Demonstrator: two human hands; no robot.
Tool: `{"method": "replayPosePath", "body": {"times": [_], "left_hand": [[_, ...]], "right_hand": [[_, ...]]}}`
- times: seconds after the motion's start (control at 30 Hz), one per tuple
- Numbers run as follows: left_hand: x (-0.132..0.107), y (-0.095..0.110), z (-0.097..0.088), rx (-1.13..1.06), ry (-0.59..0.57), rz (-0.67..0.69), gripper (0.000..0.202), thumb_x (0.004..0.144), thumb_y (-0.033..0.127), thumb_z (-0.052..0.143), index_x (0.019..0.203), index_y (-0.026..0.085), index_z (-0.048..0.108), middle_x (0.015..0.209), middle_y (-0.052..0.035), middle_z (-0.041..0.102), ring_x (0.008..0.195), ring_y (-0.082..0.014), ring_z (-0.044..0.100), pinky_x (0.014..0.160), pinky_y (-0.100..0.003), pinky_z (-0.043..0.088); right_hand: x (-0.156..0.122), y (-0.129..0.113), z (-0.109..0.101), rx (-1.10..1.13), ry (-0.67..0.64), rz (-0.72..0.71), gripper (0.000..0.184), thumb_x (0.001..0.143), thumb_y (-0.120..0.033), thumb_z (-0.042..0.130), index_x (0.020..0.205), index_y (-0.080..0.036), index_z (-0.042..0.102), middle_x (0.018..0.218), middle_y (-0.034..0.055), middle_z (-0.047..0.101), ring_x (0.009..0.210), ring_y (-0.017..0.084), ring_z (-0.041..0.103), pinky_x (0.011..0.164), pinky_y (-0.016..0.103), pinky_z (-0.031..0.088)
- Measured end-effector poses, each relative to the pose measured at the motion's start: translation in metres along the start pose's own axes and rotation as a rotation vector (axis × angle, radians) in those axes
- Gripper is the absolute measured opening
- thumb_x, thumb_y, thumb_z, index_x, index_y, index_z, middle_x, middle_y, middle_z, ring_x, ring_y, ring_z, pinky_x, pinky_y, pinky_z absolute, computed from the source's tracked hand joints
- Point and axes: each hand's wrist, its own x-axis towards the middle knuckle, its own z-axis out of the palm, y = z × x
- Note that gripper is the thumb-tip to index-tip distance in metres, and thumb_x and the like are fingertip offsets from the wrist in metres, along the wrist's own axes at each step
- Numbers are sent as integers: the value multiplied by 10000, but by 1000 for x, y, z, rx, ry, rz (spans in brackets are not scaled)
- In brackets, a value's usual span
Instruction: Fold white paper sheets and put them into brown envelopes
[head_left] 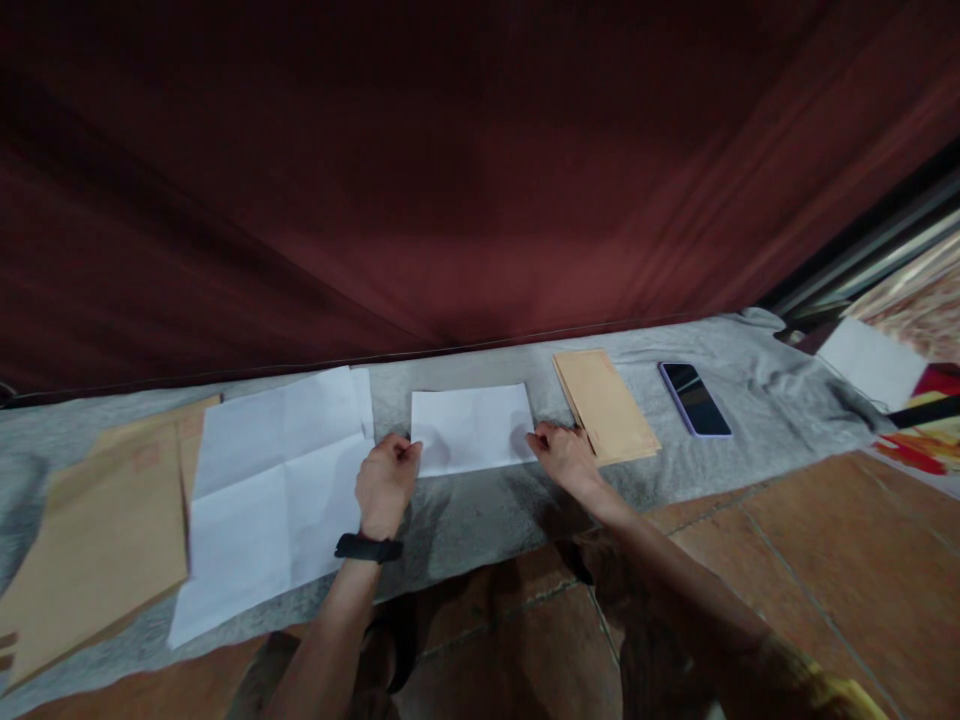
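Head view: the left hand [387, 482] and the right hand [564, 455], set apart, each pinch one short end of a white paper [472, 430] between them. Its long axis runs left to right, one long edge facing the person. Reddish print on the large brown envelope [112, 530], far left, is too small to read. Brown floor tiles [817, 530] lie nearest, then the gray cloth [480, 510] beneath the paper, then dark red fabric [480, 200] behind.

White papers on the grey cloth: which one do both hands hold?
The small white sheet, between the left hand and right hand; the larger creased sheets on its left are not gripped.
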Motion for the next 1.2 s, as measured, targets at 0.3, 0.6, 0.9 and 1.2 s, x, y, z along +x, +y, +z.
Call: {"method": "replayPosePath", "body": {"times": [0.3, 0.6, 0.9, 1.2], "left_hand": [[0, 3, -4, 5, -32, -5, 207, 899, 422, 541, 854, 255, 656, 894, -24, 759, 837, -214, 682, 632, -273, 386], [-3, 7, -5, 70, -26, -2, 216, 922, 425, 518, 894, 261, 657, 933, -29, 766, 859, -221, 696, 633, -279, 389], [-20, 18, -7, 236, 4, 10, 285, 966, 409, 441, 1073, 244, 647, 930, -99, 757, 869, -267, 712, 684, -315, 458], [-29, 23, -4, 347, 43, 70, 348, 999, 374, 367, 1158, 185, 613, 896, -135, 746, 847, -296, 726, 679, -344, 476]], "right_hand": [[0, 1, 1, 1, 12, 2, 290, 1029, -354, 469, 976, -210, 716, 978, 91, 784, 1002, 243, 714, 920, 333, 360], [-1, 0, 3, -21, 22, -2, 283, 1032, -371, 466, 997, -215, 700, 980, 88, 786, 996, 250, 722, 937, 354, 347], [-4, -1, 7, -88, 75, -38, 265, 1032, -362, 458, 1006, -209, 674, 968, 94, 774, 986, 255, 714, 924, 353, 364], [-7, -2, 11, -124, 134, -63, 268, 1031, -354, 448, 1050, -189, 659, 969, 112, 762, 994, 268, 702, 939, 379, 363]]}}
